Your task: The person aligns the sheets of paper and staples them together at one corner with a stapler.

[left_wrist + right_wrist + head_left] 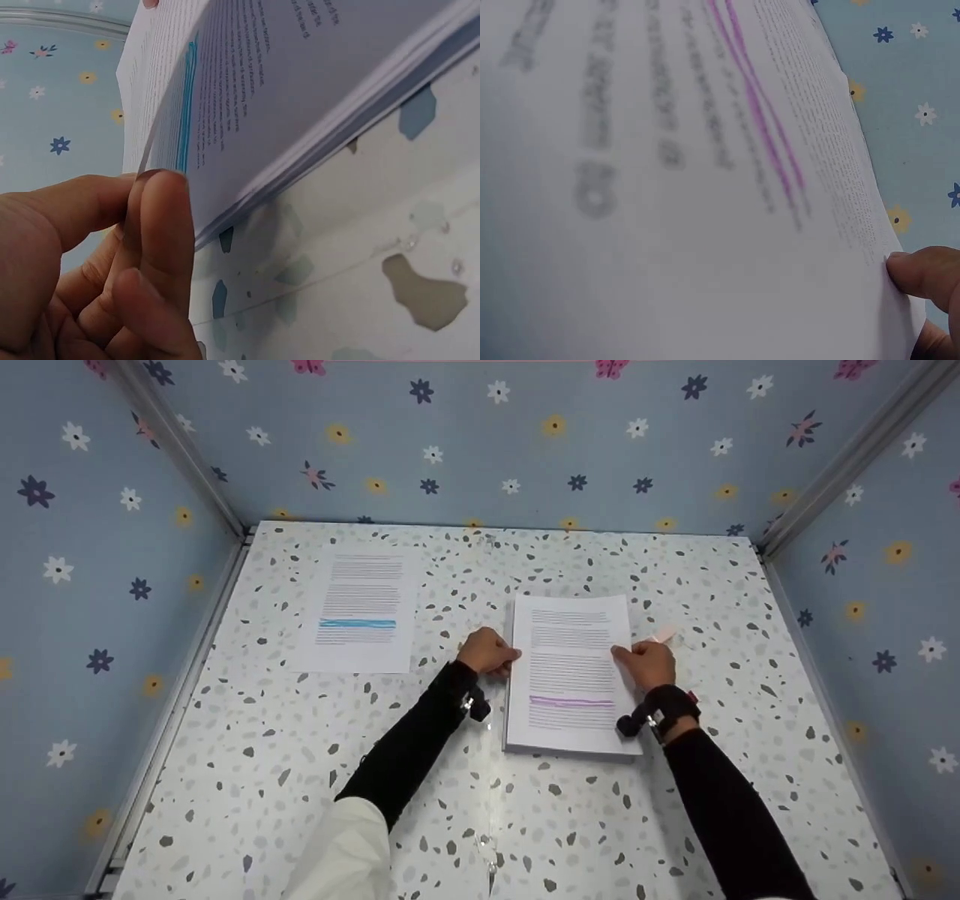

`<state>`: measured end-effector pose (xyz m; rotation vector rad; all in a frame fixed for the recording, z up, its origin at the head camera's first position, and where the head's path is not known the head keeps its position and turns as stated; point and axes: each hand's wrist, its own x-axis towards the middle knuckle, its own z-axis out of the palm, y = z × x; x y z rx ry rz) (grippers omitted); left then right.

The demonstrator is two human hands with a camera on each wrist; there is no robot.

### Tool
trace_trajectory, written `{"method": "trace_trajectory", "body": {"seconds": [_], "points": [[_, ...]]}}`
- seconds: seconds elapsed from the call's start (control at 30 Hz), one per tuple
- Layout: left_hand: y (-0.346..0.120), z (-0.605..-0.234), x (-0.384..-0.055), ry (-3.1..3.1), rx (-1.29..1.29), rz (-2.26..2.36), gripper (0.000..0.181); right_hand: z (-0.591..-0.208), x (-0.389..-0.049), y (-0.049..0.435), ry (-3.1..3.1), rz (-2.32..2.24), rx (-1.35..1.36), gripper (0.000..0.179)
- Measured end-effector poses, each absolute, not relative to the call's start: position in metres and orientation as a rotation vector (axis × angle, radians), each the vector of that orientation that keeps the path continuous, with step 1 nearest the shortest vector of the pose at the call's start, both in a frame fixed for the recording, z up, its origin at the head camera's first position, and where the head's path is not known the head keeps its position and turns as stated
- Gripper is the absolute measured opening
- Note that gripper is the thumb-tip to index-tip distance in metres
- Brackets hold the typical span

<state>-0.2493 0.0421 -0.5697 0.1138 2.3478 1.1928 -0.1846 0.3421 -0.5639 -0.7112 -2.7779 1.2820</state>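
Observation:
A thick stack of printed paper [568,755] lies right of the table's middle. Its top sheet [571,660] carries a purple highlighter line [571,702] across the lower text. My left hand [486,651] pinches that sheet's left edge between thumb and fingers. In the left wrist view, a page with a blue highlighter mark [187,112] shows under the raised edge. On the opposite side, my right hand [649,664] grips the sheet's right edge, with the thumb on top in the right wrist view. The sheet bows upward there, its near part blurred.
A single printed sheet [360,649] with a blue highlighter band lies flat at the left. Just beyond my right hand is a small peach-coloured piece [665,634], partly hidden. Flower-patterned panels [495,450] stand around the back and sides of the speckled table [247,810].

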Motion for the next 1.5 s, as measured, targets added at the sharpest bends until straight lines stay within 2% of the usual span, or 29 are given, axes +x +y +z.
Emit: {"method": "trace_trajectory", "body": {"seconds": [0.7,0.9,1.13,1.5], "points": [[0.044,-0.578,-0.250,2.420,0.168,1.051,0.025,-0.575,-0.183,0.334,-2.801,1.201,-0.720,0.035],[0.045,-0.581,-0.250,2.457,0.186,1.002,0.026,-0.583,-0.185,0.334,-2.835,1.180,-0.729,0.043],[0.047,-0.585,-0.252,2.496,0.167,0.969,0.027,-0.587,-0.188,0.335,-2.868,1.149,-0.712,0.043],[0.052,-0.583,-0.247,2.656,0.149,0.795,0.039,-0.591,-0.189,0.334,-2.899,1.007,-0.564,0.047]]}}
